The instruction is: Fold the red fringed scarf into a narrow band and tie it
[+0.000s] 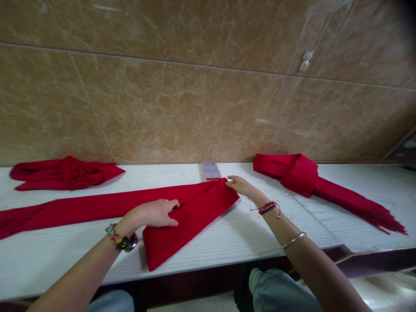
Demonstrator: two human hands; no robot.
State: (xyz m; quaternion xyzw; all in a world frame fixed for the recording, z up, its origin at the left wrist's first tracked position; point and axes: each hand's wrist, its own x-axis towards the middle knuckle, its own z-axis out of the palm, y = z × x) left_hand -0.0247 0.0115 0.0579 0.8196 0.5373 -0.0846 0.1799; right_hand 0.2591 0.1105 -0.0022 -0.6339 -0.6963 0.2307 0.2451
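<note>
A long red scarf (195, 221) lies across the white table in front of me, doubled back at a slant, with its fringed end stretching off the left edge. My left hand (159, 213) rests on the folded part, thumb and forefinger apart; its other fingers are hidden. At the upper right corner of the fold, my right hand (242, 186) pinches the cloth between thumb and fingers. Just behind that corner is a small flat greyish rectangular item (209, 169), its near edge touching or overlapped by the scarf; I cannot tell which.
A crumpled red cloth (66, 174) lies at the back left. To the right is another red scarf (292, 173), looped over itself, its fringe toward the right. A brown marble-patterned wall (182, 108) rises behind the white table (253, 242). An open drawer-like compartment (373, 262) shows below the table's right front edge.
</note>
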